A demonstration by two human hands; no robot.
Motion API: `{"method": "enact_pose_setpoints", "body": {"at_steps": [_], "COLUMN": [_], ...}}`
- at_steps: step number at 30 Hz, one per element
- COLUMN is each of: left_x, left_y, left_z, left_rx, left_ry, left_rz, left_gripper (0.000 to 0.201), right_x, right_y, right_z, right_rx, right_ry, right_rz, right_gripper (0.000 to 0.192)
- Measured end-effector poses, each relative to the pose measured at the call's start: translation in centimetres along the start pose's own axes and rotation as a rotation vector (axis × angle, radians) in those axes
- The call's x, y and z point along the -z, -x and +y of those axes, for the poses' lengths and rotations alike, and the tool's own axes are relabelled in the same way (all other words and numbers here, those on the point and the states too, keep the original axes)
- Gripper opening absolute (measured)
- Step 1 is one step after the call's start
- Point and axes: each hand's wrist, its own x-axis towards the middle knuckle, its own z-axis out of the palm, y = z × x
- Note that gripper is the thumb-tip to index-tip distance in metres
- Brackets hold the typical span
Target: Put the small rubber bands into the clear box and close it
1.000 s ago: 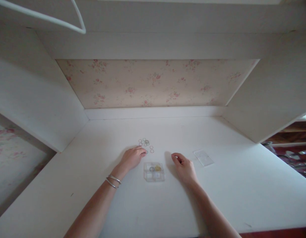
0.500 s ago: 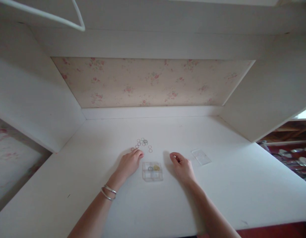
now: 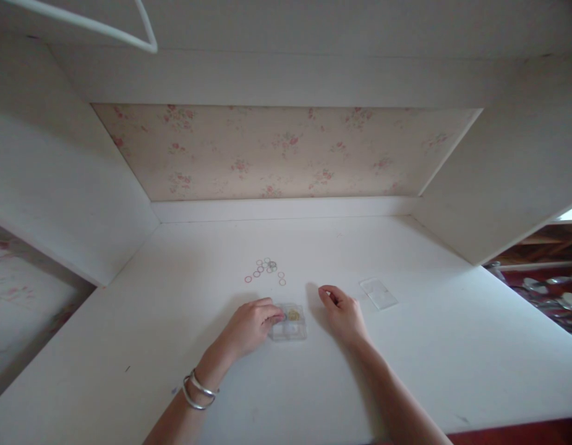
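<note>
A clear divided box sits on the white table between my hands. My left hand reaches over its far left compartment, thumb and fingers pinched together. Whatever the pinch may hold is too small to make out. Yellowish rings lie in the far right compartment; my fingertips partly cover the far left one. Beyond the box is a loose group of thin rings, greyish and reddish, with a red ring at its left. To the right of the box, my right hand rests on the table, fingers curled with nothing visible in them.
A clear flat lid lies to the right of my right hand. White panels stand on both sides of the table, and a floral wall closes the back. A white cable hangs at the upper left.
My left hand has moved from the near edge of the ring group toward me and right, onto the box. The red ring now shows fully. My right hand stays in place.
</note>
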Motion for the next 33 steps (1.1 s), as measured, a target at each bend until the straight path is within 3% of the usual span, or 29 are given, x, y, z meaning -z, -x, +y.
{"method": "enact_pose_setpoints", "body": {"at_steps": [2,8,13,17,20,26,33], "left_x": [0.2,0.9,0.1,-0.4,-0.3,-0.1,0.1], "left_y": [0.0,0.5,0.5,0.2,0.1,0.0,-0.2], "left_z": [-0.4,-2.3,-3.8,-4.5,-4.9,-5.1,-5.0], "left_rx": [0.029,0.198,0.296,0.306,0.318,0.337,0.317], "left_ry": [0.049,0.129,0.014,0.043,0.096,0.148,0.138], "left_rz": [0.04,0.323,0.279,0.258,0.268,0.254,0.234], "left_gripper": [0.032,0.032,0.032,0.029,0.029,0.032,0.034], "right_x": [0.0,0.1,-0.4,-1.6,-3.0,-6.1,-7.9], "right_y": [0.0,0.0,-1.2,-3.8,-6.3,-10.2,-11.9], "right_z": [-0.1,-0.2,-1.0,-3.1,-4.9,-7.2,-7.8], "right_rx": [-0.003,0.002,0.026,0.291,0.387,0.348,0.252], "right_ry": [0.0,0.009,0.016,0.115,0.233,0.385,0.524], "right_rz": [0.0,-0.027,-0.109,-0.256,-0.324,-0.365,-0.44], "right_gripper": [0.043,0.041,0.035,0.027,0.026,0.026,0.023]}}
